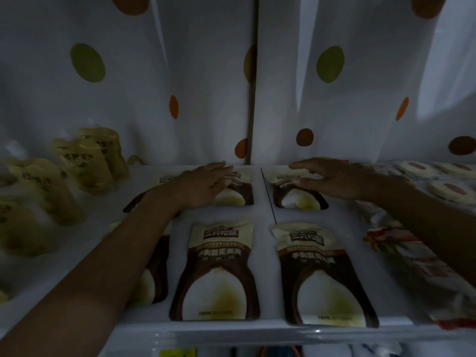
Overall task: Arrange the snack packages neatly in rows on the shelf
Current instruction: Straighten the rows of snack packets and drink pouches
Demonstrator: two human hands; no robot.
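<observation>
- The left hand's [203,185] fingers [219,168] lie straight and close together – flat on the top of the back-left package [235,195], palm down.
- The right hand's [334,180] fingers [305,166] reach out straight and slightly apart over the upper end of the back-right package [298,199], with the thumb at the pack's top. Whether the fingers press on it cannot be told.
- Both packages are brown and cream, lying flat at the rear of the white shelf [309,215], one on either side of a thin dark seam.
- Nearer the front edge lie two more of the same kind, the front-middle package [216,271] and the front-right package [324,279], side by side and apart, tops toward the back.
- A front-left package [153,276] is partly hidden under the left forearm.
- Yellow pouches [85,163] stand in a loose group on the far left of the shelf.
- On the right lie red-and-white packs [412,256], and behind them packets with round prints [448,188] – blurred.
- A pale dotted cloth [180,73] hangs behind the shelf.
</observation>
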